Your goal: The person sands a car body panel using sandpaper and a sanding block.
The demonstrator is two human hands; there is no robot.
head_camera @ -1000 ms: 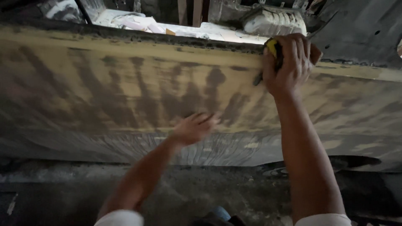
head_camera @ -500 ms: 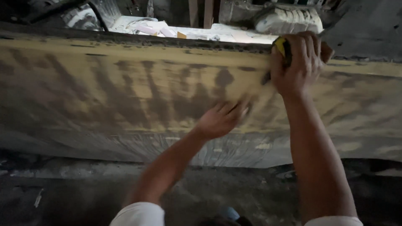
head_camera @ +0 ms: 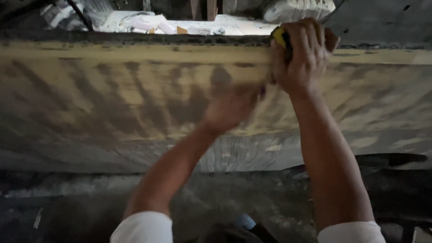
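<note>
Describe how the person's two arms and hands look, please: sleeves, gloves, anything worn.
Both hands, left hand and right hand, are bare, with no gloves. The forearms are uncovered. Each arm has a short white sleeve ending at the upper arm. No watch or ring is visible.

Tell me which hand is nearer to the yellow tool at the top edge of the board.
Right. The right hand is wrapped around the yellow tool. The left hand lies lower on the board, down and left of it, blurred.
</note>
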